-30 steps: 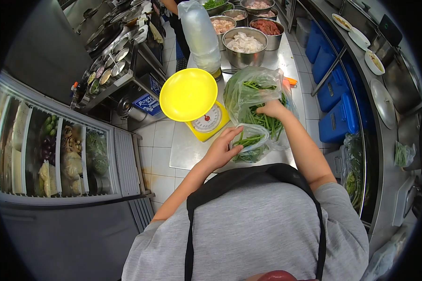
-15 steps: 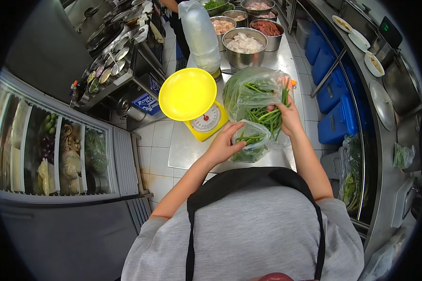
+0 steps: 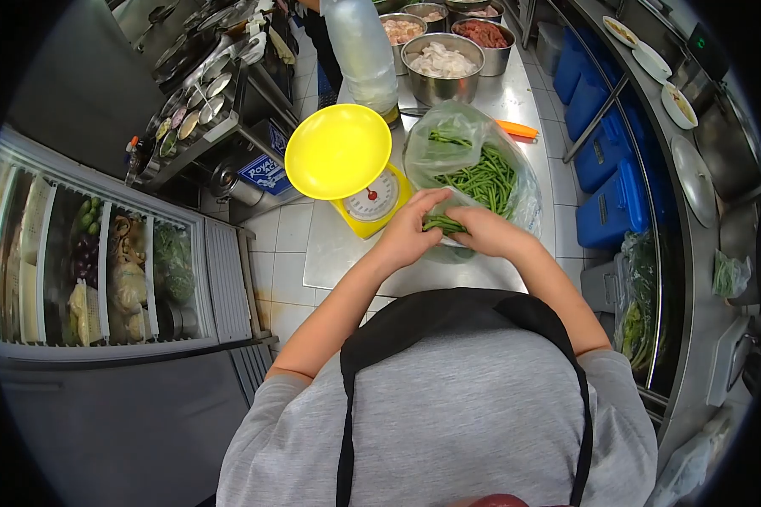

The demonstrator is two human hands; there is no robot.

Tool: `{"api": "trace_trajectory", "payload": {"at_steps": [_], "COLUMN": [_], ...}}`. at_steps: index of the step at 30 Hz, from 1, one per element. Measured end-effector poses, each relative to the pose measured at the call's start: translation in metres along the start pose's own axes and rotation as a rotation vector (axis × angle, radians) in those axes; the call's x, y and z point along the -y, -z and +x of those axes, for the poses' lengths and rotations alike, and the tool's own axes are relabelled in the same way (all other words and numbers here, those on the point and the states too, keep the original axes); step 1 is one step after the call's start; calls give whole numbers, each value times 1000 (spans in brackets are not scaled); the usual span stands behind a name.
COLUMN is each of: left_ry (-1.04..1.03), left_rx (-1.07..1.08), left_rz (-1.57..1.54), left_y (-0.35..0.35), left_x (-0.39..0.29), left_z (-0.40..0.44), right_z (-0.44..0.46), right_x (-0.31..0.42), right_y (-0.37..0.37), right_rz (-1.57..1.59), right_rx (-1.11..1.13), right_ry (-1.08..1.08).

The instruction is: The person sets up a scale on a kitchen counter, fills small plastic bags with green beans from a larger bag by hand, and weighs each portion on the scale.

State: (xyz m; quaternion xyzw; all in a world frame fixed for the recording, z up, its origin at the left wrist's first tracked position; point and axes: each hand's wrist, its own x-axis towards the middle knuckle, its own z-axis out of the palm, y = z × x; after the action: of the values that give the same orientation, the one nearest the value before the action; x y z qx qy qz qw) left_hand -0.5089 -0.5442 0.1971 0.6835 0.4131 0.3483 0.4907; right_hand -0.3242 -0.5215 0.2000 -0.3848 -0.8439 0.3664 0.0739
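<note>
A small clear plastic bag point(image 3: 452, 250) with cut green beans point(image 3: 441, 224) at its mouth sits between my two hands near the front of the steel table. My left hand point(image 3: 412, 230) is closed on the bag's left rim. At the bag's mouth, the fingers of my right hand point(image 3: 484, 231) curl around green beans, with the fingertips partly hidden. Just beyond lies a large clear plastic bag point(image 3: 427, 156), open and holding many cut green beans point(image 3: 490, 182). To the left stands a yellow dial scale point(image 3: 359, 226) with a bare yellow pan point(image 3: 338, 152).
An orange-handled tool point(image 3: 517, 129) lies beside the large bag. Behind are a tall plastic-wrapped stack point(image 3: 359, 59), a steel bowl of pale meat point(image 3: 442, 89) and more meat bowls. A glass-front fridge point(image 3: 101, 270) stands left; blue bins point(image 3: 613, 207) line the right.
My right hand has moved from the large bag down and left to the small bag with a bunch of green beans. My left hand stays at the small bag, slightly higher in view.
</note>
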Motion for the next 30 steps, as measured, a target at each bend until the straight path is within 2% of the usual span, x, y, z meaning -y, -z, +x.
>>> {"api": "trace_trajectory", "payload": {"at_steps": [1,2,4,7,11,13,14,16,18,20,24,26,28,30], "left_ry": [0,20,35,53,15,11,51,90,86,101,106,120,132,129], "left_rx": [-2,7,19,1,-42,-75,-86,-96,-66,-36,-34,-39,-47,-45], "left_rz": [-2,50,100,-29,112,173,239,307,133,128,74,66,59,49], "left_y": [1,1,0,1,5,14,18,26,26,25,22,21,21,22], "left_x": [-2,-4,-11,-14,-17,-16,-15,-8,6,1,5,5,6,7], "left_z": [-1,-3,-3,-3,-8,-10,-15,-22,-33,-37,-39,-40,-41,-41], "right_z": [4,8,18,29,20,7,0,-9,-10,-9,0,3,11,21], "right_x": [-1,1,13,23,21,29,31,39,-10,-51,-95,-93,-89,-79], "right_y": [2,6,16,13,1,1,9,44,56,62,41,36,38,40], "right_rz": [-139,-139,-451,-639,-633,-360,-353,174,-52,-60,-194,-342,-363,-329], "right_rx": [23,24,267,338,306,-177,-172,-174,-342,-164,-31,-326,-304,-385], "right_ry": [-24,-27,-209,-281,-227,104,95,139,-14,-126,-71,-88,-143,-233]}}
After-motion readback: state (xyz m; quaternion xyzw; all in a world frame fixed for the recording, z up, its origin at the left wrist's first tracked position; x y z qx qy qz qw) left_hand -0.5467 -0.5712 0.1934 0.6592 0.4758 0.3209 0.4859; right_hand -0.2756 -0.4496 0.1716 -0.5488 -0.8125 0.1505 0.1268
